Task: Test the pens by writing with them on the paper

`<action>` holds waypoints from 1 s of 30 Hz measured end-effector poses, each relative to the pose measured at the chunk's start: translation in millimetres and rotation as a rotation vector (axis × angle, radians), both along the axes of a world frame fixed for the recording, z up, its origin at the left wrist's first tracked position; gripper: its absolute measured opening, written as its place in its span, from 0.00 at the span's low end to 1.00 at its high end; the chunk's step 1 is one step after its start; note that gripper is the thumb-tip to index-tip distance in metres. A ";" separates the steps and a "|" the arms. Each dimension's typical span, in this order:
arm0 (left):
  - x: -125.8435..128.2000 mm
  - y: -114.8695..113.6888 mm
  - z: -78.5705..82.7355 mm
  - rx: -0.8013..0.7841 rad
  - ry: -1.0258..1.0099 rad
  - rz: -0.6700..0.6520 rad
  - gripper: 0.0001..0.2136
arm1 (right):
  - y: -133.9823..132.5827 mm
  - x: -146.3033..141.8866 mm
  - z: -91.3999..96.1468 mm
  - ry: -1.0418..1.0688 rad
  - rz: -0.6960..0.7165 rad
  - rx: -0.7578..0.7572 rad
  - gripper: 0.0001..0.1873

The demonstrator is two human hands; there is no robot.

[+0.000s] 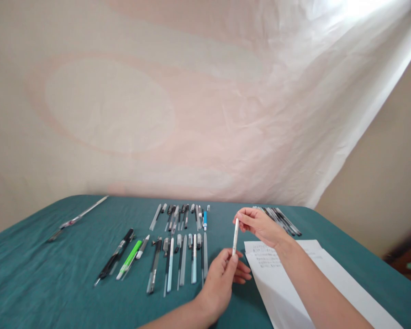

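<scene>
A slim white pen (236,235) is held nearly upright between my two hands, above the green cloth. My left hand (225,276) pinches its lower end with thumb and fingers. At the upper end, the fingertips of my right hand (256,224) are closed on it. Left of my hands lie rows of pens, caps and refills, among them a pale blue pen (194,260) and a blue-capped pen (205,220). Under my right forearm lie white paper sheets (270,283) with handwritten lines, too blurred to read.
A bright green pen (130,258) and a black pen (118,251) lie further left. One long pale pen (89,210) rests at the far left. Behind my right hand is a group of dark pens (284,220). A pale sheet of fabric (192,114) hangs behind the table.
</scene>
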State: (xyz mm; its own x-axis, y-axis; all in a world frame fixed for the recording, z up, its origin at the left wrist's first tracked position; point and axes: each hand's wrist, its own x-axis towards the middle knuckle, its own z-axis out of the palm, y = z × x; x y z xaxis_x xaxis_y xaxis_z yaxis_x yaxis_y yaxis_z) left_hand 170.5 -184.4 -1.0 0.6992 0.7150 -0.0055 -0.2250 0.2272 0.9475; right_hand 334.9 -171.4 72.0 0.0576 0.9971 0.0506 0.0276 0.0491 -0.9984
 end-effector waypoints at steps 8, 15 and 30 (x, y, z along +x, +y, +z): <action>0.1 0.2 -1.6 0.012 -0.004 -0.014 0.17 | -0.1 -1.4 -0.5 0.010 -0.001 -0.019 0.17; 0.2 1.0 -0.3 0.001 0.009 -0.008 0.19 | 2.0 0.1 -0.8 -0.142 -0.038 -0.005 0.19; -4.6 -1.2 1.8 0.144 0.047 -0.108 0.19 | -32.1 -15.0 -14.1 -1.235 -0.062 0.306 0.17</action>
